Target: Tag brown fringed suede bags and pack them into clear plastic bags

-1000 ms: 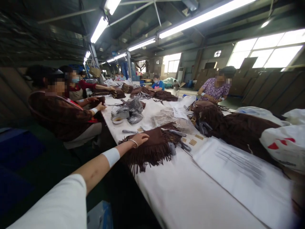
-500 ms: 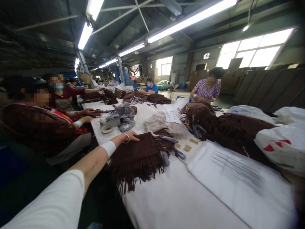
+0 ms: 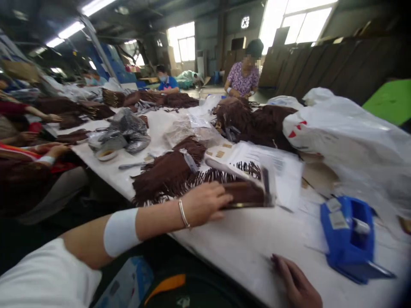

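Note:
My left hand (image 3: 205, 203), with a bracelet on its wrist, is closed around the near end of a brown fringed bag (image 3: 245, 193). The bag is blurred by motion just over the white table (image 3: 244, 244), its fringe pointing away from me. A pale wrapped strip (image 3: 231, 169) runs along its far side. Behind my left hand lies another brown fringed piece (image 3: 163, 173) with a grey wrapped part on top. Low at the right, my right hand (image 3: 297, 284) is partly in view over the table's near edge, fingers stretched out, holding nothing I can see.
A blue tape dispenser (image 3: 348, 239) stands at the right. Beyond are white plastic bags (image 3: 346, 132), a brown fringed heap (image 3: 237, 119), printed sheets (image 3: 272, 162) and grey crumpled plastic (image 3: 125, 130) by a small dish (image 3: 107, 155). Co-workers sit at the left and far side.
My view has turned right and down. My left hand has moved from resting on the brown fringed stack to carrying a bag rightward toward me. My right hand has come into view.

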The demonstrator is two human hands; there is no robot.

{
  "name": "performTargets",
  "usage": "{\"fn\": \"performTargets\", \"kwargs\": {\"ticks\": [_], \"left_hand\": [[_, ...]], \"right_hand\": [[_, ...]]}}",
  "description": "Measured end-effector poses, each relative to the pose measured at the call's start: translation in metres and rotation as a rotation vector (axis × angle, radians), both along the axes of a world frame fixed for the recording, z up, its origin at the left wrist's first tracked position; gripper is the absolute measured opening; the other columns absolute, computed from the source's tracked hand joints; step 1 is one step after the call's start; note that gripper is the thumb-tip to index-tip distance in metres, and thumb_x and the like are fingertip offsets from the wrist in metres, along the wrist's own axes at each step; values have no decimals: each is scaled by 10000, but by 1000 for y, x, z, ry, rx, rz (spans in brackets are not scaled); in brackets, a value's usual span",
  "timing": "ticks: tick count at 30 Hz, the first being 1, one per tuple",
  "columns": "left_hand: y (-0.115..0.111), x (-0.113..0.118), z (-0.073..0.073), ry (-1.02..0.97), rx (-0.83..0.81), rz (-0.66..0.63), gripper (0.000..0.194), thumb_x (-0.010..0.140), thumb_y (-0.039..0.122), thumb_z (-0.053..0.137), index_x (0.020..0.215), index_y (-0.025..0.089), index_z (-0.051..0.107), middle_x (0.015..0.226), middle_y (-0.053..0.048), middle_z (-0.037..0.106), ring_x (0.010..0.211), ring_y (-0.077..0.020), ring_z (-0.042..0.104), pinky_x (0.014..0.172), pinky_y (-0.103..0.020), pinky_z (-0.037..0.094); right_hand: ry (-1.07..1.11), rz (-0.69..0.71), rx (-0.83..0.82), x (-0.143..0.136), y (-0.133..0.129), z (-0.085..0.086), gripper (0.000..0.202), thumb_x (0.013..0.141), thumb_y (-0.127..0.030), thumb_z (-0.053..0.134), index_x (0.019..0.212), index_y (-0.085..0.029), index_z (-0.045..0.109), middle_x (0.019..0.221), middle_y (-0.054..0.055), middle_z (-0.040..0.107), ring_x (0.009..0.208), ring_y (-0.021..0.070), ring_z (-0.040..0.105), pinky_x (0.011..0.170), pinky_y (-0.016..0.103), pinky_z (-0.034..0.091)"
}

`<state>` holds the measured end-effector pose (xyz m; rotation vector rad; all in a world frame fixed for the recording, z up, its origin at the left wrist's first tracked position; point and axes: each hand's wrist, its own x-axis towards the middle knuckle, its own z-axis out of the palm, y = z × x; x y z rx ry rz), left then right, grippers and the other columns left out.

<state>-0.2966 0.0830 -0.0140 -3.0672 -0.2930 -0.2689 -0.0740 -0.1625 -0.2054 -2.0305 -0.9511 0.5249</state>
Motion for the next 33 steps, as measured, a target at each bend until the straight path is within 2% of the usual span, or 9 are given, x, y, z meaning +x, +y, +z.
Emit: {"fn": "performTargets", "kwargs": {"ticks": [3, 6, 14, 20, 23, 25, 27, 30, 33], "left_hand": [[-35, 12, -80, 128, -178, -72, 512, 831, 424, 633, 1247, 154, 505, 1171, -111, 562, 1081, -247, 504, 923, -348, 444], [-42, 8, -128, 120, -198, -14, 617, 833, 329, 643, 1367, 171, 376, 1384, -100, 433, 1243, -271, 402, 1004, -406, 392], [-48, -1, -145, 71, -128, 57, 556, 909, 193, 473, 1431, 216, 282, 1467, -48, 337, 1333, -217, 314, 1077, -378, 292], [-51, 7, -166, -51, -33, 146, 471, 953, 152, 339, 1420, 206, 315, 1427, -54, 402, 1286, -219, 374, 1024, -383, 324], [-43, 9, -161, -76, -56, 74, 451, 936, 131, 369, 1385, 184, 374, 1387, -76, 447, 1236, -229, 418, 1002, -394, 349], [-32, 12, -146, -67, -121, 25, 458, 899, 115, 434, 1354, 162, 413, 1341, -92, 489, 1189, -240, 452, 979, -398, 378], [-17, 17, -123, -81, -253, 23, 486, 832, 119, 540, 1311, 145, 464, 1263, -99, 547, 1118, -245, 494, 958, -386, 409], [12, 24, -79, -240, -587, 209, 460, 750, 166, 647, 1205, 164, 578, 1091, -62, 632, 1003, -234, 559, 933, -353, 443], [31, 25, -38, -506, -1121, 400, 448, 697, 255, 714, 1123, 151, 624, 983, -42, 664, 920, -234, 604, 886, -354, 477]], "right_hand": [[127, -94, 0, -1, -27, -10, 465, 776, -625, 511, 985, -252, 695, 1003, 1, 717, 951, 203, 668, 841, 237, 546], [69, -77, 65, -14, -50, -15, 399, 838, -548, 477, 956, -246, 710, 951, 25, 725, 902, 218, 681, 798, 278, 574], [-344, 338, 148, -4, -10, -3, 341, 875, -350, 504, 1182, -253, 616, 1250, 58, 603, 1179, 243, 546, 1020, 429, 461], [-440, 129, 106, 14, -13, -1, 459, 884, -419, 483, 1301, -227, 500, 1318, 70, 551, 1223, 243, 507, 1039, 454, 434], [-292, 6, 36, 13, -14, 22, 591, 880, -453, 476, 1420, -272, 318, 1387, 53, 488, 1154, 217, 567, 812, 318, 566], [-236, -71, 74, 9, -11, 40, 543, 871, -470, 482, 1378, -298, 391, 1350, 31, 528, 1064, 197, 621, 745, 269, 570], [-195, -148, 156, 2, -9, 53, 470, 859, -486, 491, 1289, -296, 505, 1250, 17, 608, 977, 188, 658, 835, 290, 553], [-47, -282, 254, -13, -10, 62, 475, 842, -515, 503, 1229, -246, 563, 1133, 45, 670, 768, 188, 696, 787, 325, 581], [141, -386, 334, -25, -12, 60, 553, 797, -554, 545, 1210, -187, 572, 1111, 91, 670, 741, 223, 693, 627, 331, 615]]}}
